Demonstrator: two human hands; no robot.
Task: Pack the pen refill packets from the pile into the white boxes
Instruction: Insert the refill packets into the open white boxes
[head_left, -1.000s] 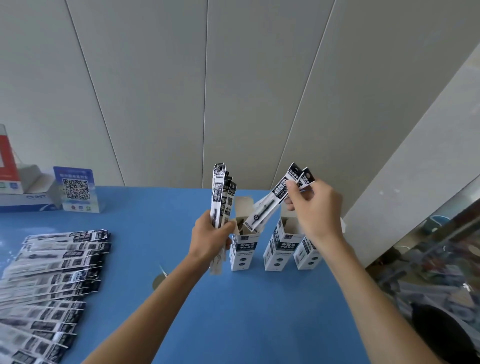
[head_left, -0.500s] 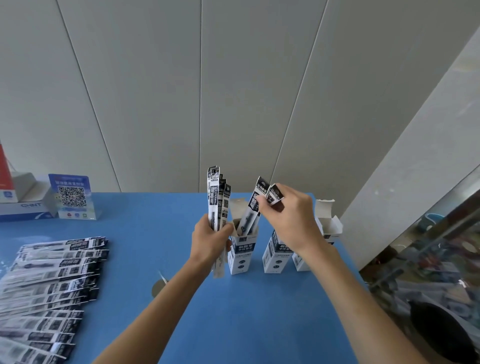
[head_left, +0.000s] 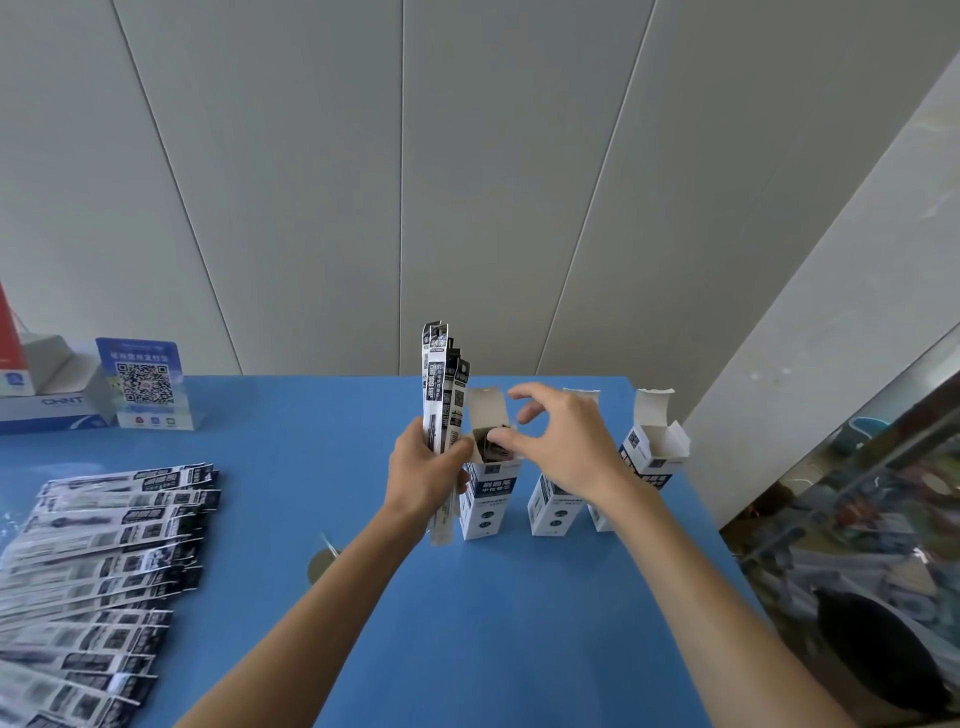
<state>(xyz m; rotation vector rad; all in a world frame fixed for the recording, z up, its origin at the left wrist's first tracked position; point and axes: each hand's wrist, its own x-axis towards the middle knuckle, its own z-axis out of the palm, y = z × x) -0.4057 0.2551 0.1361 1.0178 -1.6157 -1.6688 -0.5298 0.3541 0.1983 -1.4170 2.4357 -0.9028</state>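
Three white boxes stand open on the blue table (head_left: 519, 623): the left box (head_left: 488, 501), the middle box (head_left: 551, 512) partly behind my right wrist, and the right box (head_left: 655, 451). My left hand (head_left: 423, 475) grips a bundle of refill packets (head_left: 441, 395) upright beside the left box. My right hand (head_left: 563, 447) hovers over the left box's mouth with fingers spread and loosely bent; its thumb touches the packet tops (head_left: 491, 441) that sit inside the box. The pile of packets (head_left: 104, 561) lies fanned out at the table's left.
A blue QR-code sign (head_left: 145, 384) and stacked white cartons (head_left: 52, 405) stand at the back left. A small round metal disc (head_left: 319, 564) lies on the table under my left forearm. The table's right edge borders a glass display case (head_left: 857, 519).
My right hand has lowered the two packets it held into the left box and let go of them. My left hand still holds its bundle in the same place.
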